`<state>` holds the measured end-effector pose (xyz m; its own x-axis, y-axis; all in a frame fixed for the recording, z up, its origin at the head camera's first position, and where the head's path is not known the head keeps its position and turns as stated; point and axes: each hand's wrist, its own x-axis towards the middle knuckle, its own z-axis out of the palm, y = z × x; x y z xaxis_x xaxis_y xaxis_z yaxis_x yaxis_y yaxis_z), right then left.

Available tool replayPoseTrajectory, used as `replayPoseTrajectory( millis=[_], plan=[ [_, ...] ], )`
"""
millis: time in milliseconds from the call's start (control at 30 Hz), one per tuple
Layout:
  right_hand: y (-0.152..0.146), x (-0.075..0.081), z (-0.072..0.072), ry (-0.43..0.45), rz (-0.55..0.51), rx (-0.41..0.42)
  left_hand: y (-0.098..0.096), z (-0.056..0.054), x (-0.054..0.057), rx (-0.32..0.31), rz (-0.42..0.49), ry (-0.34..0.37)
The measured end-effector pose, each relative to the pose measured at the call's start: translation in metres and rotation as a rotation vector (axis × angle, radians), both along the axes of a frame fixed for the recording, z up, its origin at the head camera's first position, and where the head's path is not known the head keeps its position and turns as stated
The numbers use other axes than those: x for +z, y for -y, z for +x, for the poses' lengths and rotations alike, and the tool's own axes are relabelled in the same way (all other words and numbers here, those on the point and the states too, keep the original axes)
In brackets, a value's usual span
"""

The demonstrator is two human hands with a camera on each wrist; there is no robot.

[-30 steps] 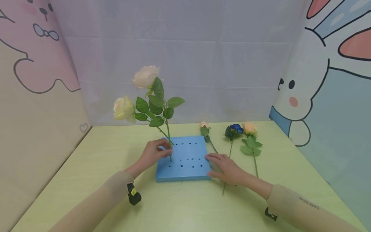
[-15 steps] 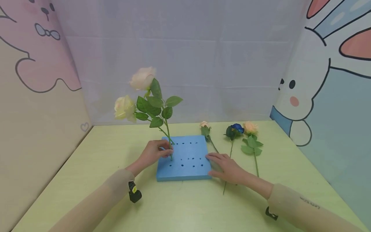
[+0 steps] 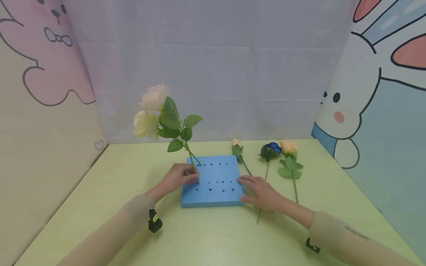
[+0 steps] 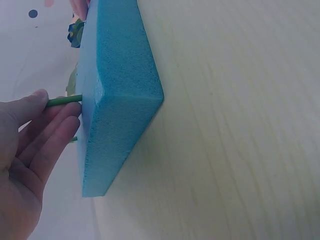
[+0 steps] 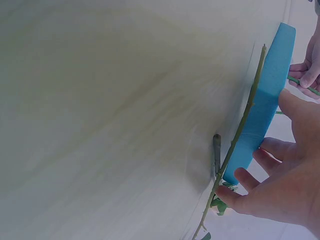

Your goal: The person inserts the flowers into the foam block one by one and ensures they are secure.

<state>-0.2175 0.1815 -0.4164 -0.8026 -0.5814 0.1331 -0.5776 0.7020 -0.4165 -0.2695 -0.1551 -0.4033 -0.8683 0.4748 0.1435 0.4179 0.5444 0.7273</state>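
Stem of pale pink rose pinched by left hand at blue foam block; right hand resting along the block's right edge.
Left forearm enters from lower left, thumb and fingertips closed on the stem low down, where it meets the perforated top; depth of insertion cannot be told. Bloom leans left, just above a yellow rose whose stem meets the block's far left part. Right fingers are apart and slightly bent, tips at the edge. Small peach rose, blue rose and larger peach rose lie on the table. Dark lettering on the right sleeve is illegible; a black device with a yellow mark sits at the left cuff.
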Motion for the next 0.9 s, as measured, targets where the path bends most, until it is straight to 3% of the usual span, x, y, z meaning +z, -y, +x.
replayPoseTrajectory(
  millis=[300,900],
  plan=[
    [0.0002,-0.0005,0.0011,-0.006,-0.001,0.0,-0.0027,-0.0003,0.0025,-0.003,-0.067,-0.025],
    [-0.0015,-0.0012,0.0011,-0.023,-0.015,0.01,-0.0015,-0.0016,-0.0008,0.007,-0.047,0.023]
  ],
)
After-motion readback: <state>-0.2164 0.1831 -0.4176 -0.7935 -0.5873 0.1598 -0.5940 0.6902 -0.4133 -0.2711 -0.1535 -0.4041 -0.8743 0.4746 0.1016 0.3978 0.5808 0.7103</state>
